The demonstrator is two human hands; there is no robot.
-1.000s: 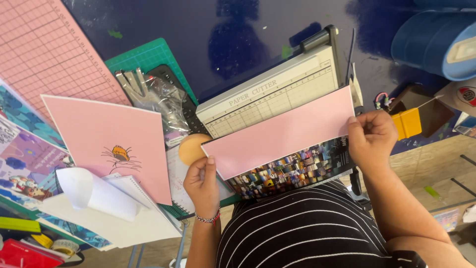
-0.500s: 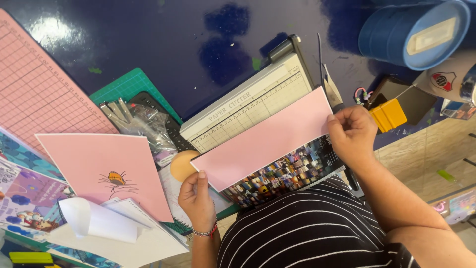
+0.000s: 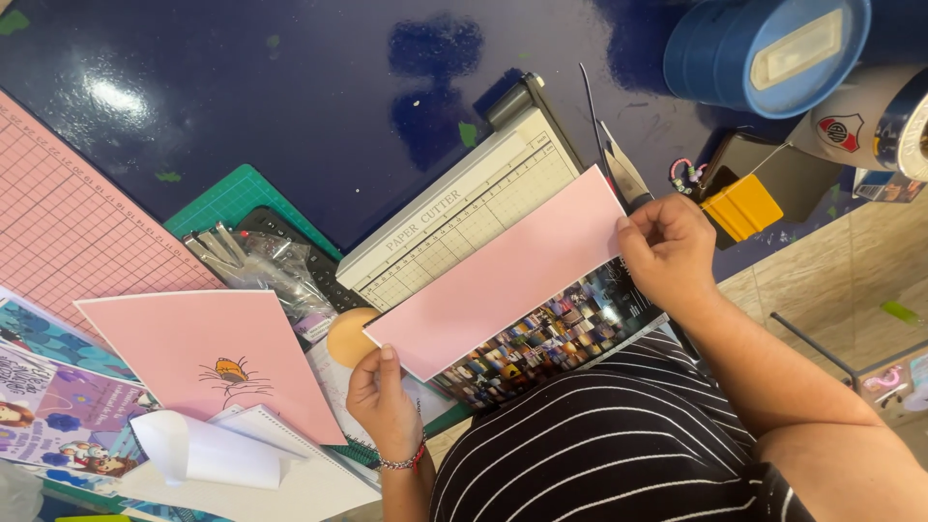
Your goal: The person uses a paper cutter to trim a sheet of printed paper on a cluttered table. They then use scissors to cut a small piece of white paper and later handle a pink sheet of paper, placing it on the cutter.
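The right hand (image 3: 667,253) pinches the pink paper strip (image 3: 498,282) at its upper right end, fingers curled over the edge. The left hand (image 3: 384,391) sits at about seven o'clock from it, thumb and fingertips closed on the strip's lower left corner. Stretched between them, the strip lies slantwise over the paper trimmer (image 3: 464,215) and a colourful printed sheet (image 3: 541,343). It looks light, thin and flexible, likely to sag or crease, so holding both ends suits it. At nine o'clock from the left hand lies a pink card with a small drawing (image 3: 208,362); at one o'clock from the right hand rests a yellow scraper (image 3: 742,208).
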